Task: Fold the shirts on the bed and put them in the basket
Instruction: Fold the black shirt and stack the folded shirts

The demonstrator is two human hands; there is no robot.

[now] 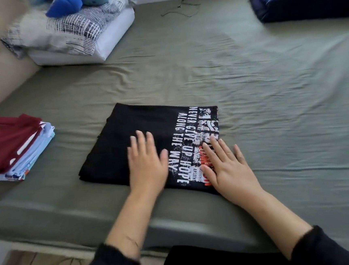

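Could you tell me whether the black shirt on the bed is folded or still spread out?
Folded: the black shirt lies as a compact rectangle, sleeves tucked away, both hands flat on it.

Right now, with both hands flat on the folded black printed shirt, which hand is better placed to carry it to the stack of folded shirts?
Probably the left hand: it lies on the folded black printed shirt nearer the maroon-topped stack of folded shirts; the right hand is at the far edge.

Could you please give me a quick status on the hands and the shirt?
Left hand and right hand flat on black shirt, fingers straight. Shirt folded on bed. Folded stack at left; no basket in view.
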